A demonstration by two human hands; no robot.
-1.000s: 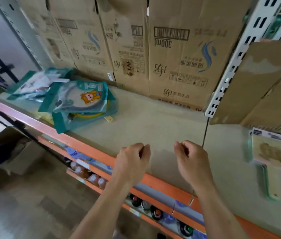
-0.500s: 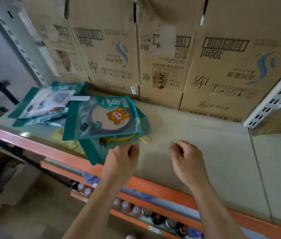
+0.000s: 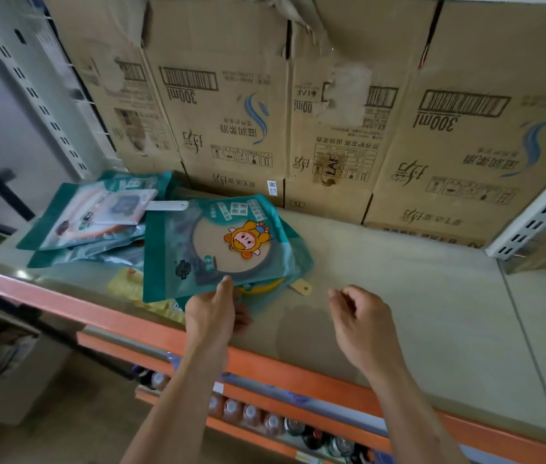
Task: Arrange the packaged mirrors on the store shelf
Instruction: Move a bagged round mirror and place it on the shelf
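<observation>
A pile of teal packaged mirrors lies on the beige shelf [image 3: 415,296] at the left. The top packaged mirror [image 3: 218,246] shows a round mirror with an orange cartoon figure. My left hand [image 3: 213,313] grips its near edge, thumb on top and fingers underneath. More teal packages [image 3: 94,216] lie fanned out further left, and a yellow one [image 3: 131,283] peeks out below the pile. My right hand [image 3: 362,319] hovers over the bare shelf to the right, fingers loosely curled and holding nothing.
Upside-down cardboard boxes [image 3: 332,128] line the back of the shelf. The shelf's orange front rail [image 3: 281,366] runs under my wrists. Bottles [image 3: 251,413] stand on a lower shelf. A white slotted upright [image 3: 539,222] stands at the right.
The view has shifted left, bringing the pile nearer. My left hand has moved forward and taken hold of the top package's near edge. My right hand stayed over the bare shelf.
</observation>
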